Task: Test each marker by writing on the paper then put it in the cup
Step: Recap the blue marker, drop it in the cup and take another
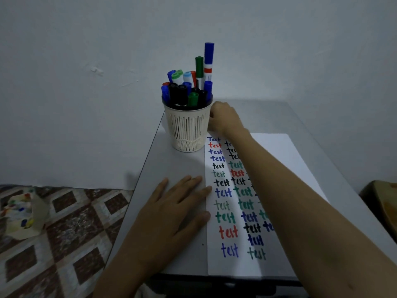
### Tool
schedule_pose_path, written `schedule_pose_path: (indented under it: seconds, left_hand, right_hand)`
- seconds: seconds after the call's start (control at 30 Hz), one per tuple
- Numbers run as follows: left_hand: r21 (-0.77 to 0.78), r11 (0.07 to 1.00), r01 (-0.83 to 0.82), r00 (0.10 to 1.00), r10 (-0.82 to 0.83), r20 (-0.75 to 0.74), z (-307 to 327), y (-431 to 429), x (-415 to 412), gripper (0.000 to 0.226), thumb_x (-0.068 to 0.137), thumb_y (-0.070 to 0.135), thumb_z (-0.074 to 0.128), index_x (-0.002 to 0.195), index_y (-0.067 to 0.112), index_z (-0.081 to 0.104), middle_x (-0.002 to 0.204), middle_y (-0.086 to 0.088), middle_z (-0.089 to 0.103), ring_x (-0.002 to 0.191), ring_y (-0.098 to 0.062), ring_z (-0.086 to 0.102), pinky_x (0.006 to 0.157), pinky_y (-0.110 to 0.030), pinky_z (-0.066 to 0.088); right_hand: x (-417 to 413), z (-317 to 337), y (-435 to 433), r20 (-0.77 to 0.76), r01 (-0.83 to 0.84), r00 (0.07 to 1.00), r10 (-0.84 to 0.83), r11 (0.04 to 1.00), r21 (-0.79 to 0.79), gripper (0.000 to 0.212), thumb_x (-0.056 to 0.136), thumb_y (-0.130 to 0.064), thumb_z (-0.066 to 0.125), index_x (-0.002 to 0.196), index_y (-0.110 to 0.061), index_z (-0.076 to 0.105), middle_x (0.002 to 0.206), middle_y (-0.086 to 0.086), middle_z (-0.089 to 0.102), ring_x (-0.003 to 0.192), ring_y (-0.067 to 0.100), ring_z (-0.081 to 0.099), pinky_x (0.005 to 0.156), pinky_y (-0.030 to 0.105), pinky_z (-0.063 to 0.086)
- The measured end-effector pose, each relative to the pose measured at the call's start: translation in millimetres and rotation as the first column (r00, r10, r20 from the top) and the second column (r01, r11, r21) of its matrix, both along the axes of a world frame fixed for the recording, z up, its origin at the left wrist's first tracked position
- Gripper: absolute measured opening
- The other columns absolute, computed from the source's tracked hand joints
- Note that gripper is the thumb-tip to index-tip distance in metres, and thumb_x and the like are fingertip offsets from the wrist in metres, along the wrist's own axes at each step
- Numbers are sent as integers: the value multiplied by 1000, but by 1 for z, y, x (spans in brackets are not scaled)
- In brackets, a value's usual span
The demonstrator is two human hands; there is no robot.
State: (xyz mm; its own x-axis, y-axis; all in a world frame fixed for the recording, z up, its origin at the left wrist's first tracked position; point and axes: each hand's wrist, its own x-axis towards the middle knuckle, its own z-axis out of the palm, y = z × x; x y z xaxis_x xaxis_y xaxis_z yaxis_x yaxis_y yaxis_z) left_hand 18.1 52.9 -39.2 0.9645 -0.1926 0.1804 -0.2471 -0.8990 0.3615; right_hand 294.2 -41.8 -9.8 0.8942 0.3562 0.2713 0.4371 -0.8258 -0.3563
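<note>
Head view: the cup point(189, 130), cream with slotted walls, stands near the far left corner of the grey table point(171, 166), just beside the far left corner of the paper point(279, 160). It is crowded with markers point(189, 91) standing cap-up in blue, black, green and red; one tall blue-capped marker point(208, 61) and a green-capped one beside it rise well above the rest. The paper lies along the table toward its near edge and carries columns of the word "test" in blue, red, black and green.

The left grip point(171, 211), a bare hand, lies flat on the table with its fingers spread, the fingertips reaching the paper's left edge. The right forearm crosses the paper, and the right grip point(224, 119) rests against the cup's right side just under the rim. Its fingers are hidden behind the back of the hand, so I cannot tell whether it is spread or clasping anything.

Left of the table lies a brown-and-white checked surface point(64, 222).
</note>
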Motion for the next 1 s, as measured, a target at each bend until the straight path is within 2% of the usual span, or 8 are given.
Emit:
schedule_pose_path:
  seconds: [0.1, 0.27, 0.37, 0.5, 0.67, 0.8, 0.9, 1.0]
  left_hand:
    - [-12, 1000, 1, 1000, -1, -6, 1, 0, 0, 58, 86, 68, 10, 141, 52, 20, 151, 30, 7, 136, 15, -6, 114, -21, -12]
    - [-15, 1000, -4, 1000, 4, -16, 1, 0, 0, 59, 85, 69, 10, 141, 52, 21, 151, 30, 9, 136, 15, -3, 115, -23, -8]
    - [-24, 1000, -5, 1000, 5, -19, 0, 0, 0, 60, 84, 69, 12, 140, 51, 25, 151, 29, 12, 137, 14, 1, 115, -23, -6]
    - [-43, 999, -9, 1000, 10, 11, 1, -2, 0, 62, 83, 70, 15, 139, 49, 28, 150, 28, 16, 137, 12, 7, 112, -19, -7]
    - [-138, 990, -32, 994, 47, 103, 4, -6, 0, 64, 82, 66, 29, 139, 37, 36, 142, 26, 25, 131, 8, 22, 113, -22, 12]
    - [-391, 920, -4, 989, 61, 134, 22, -26, -13, 66, 79, 67, 43, 137, 36, 39, 133, 22, 43, 120, 11, 39, 93, -8, 32]
    - [-492, 861, 126, 988, -63, 144, 32, -58, -29, 45, 88, 52, 47, 124, 26, 51, 107, 14, 61, 99, 1, 58, 78, -9, 45]
    - [-533, 832, 154, 980, -60, 190, 31, -78, -42, 24, 95, 39, 38, 106, 23, 54, 74, 16, 58, 67, -5, 60, 61, -12, 43]
  right_hand:
    - [-2, 5, -7, 44, 100, 994, -102, 994, 41, 19, 83, -18, 70, 92, -5, 60, 99, 13, 62, 85, 26, 61, 74, 32, 52]
    - [-7, 19, -24, -140, 188, 978, -154, 941, 280, 41, 89, -15, 62, 126, -8, 47, 118, 15, 54, 95, 23, 54, 81, 33, 49]
    - [-21, 37, -42, -510, 321, 857, 72, 699, 639, 62, 86, -1, 63, 139, -8, 33, 113, 19, 57, 87, 24, 64, 72, 35, 58]
    - [-63, 57, -78, -521, 366, 761, 386, 408, 836, 16, 85, 3, 61, 98, 1, 53, 91, 12, 57, 77, 20, 62, 61, 26, 58]
    - [-140, 59, -118, -431, 135, 754, 495, 525, 840, 23, 79, 5, 66, 71, -9, 50, 62, 7, 62, 49, 17, 53, 42, 21, 42]
    - [-206, 51, -126, -401, 18, 719, 568, 562, 827, 22, 79, 2, 69, 72, -4, 50, 57, 8, 61, 42, 18, 51, 39, 22, 40]
    - [-246, 47, -122, -324, -16, 785, 527, 541, 841, 22, 80, 3, 68, 73, 0, 47, 65, 23, 56, 41, 14, 47, 37, 19, 36]
    - [-266, 47, -124, -270, 1, 826, 494, 478, 878, 23, 80, 9, 67, 72, 7, 45, 68, 35, 53, 37, 13, 46, 35, 16, 34]
